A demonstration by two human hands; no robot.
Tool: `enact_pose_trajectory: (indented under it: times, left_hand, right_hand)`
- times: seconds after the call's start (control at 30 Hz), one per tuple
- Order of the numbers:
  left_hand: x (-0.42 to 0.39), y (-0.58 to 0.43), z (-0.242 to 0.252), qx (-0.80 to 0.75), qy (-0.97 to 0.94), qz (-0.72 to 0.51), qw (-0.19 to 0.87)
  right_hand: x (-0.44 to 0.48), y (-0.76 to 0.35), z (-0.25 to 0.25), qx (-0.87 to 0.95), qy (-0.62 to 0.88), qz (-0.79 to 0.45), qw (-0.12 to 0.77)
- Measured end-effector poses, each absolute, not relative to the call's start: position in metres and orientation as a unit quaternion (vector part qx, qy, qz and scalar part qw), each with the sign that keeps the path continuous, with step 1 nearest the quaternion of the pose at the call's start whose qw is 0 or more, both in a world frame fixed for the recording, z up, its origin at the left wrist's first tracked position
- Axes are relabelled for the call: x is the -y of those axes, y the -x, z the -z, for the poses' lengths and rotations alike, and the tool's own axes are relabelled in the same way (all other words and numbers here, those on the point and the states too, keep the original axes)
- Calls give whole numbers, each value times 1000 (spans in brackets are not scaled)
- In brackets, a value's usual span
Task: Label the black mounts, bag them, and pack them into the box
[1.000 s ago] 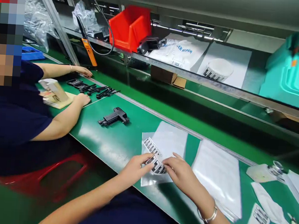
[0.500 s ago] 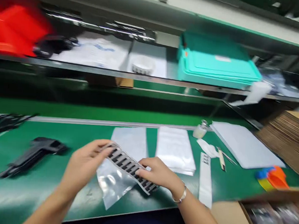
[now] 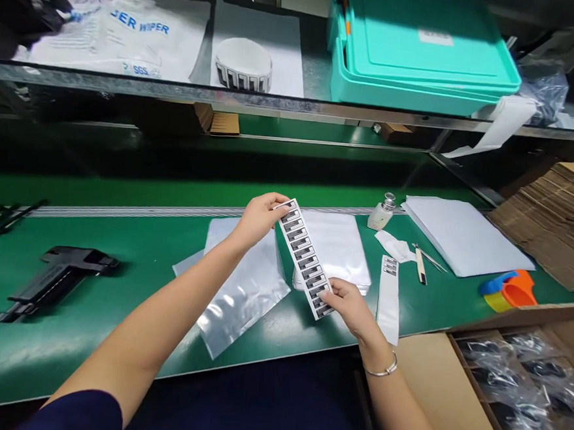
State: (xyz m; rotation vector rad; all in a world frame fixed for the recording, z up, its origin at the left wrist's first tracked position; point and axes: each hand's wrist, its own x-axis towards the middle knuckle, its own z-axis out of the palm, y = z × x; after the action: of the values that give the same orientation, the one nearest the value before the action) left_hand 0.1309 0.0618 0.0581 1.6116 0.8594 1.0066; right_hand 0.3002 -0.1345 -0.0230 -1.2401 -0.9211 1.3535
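Observation:
A long white strip of black-printed labels [image 3: 306, 257] is stretched above the green bench between both hands. My left hand [image 3: 257, 217] pinches its far top end, and my right hand [image 3: 348, 306] pinches its near bottom end. Under the strip lie a clear shiny plastic bag [image 3: 242, 290] and a stack of similar bags [image 3: 338, 248]. A second, shorter label strip [image 3: 389, 295] lies flat just right of my right hand.
A black plastic part [image 3: 54, 278] lies at the left. A small bottle [image 3: 381, 213], tweezers [image 3: 424, 260], white sheets [image 3: 462, 235] and coloured scrapers [image 3: 510, 293] sit to the right. An open cardboard box [image 3: 496, 380] holds bagged parts. The shelf above carries a teal case [image 3: 421, 47] and a label roll [image 3: 243, 64].
The view has swung right, away from the co-worker. The label strip was lifted off the bag, and my hands moved apart to its two ends, turning it nearly lengthwise.

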Motion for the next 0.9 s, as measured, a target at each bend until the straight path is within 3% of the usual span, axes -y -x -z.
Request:
enact_pose_trajectory:
  times: [0.47, 0.9]
  left_hand:
    - [-59, -198, -78, -297, -712, -363, 523]
    - [-54, -224, -91, -263, -757, -339, 493]
  right_hand:
    - [155, -325, 34, 350, 547, -499, 573]
    - [170, -349, 46, 398, 615, -428, 529]
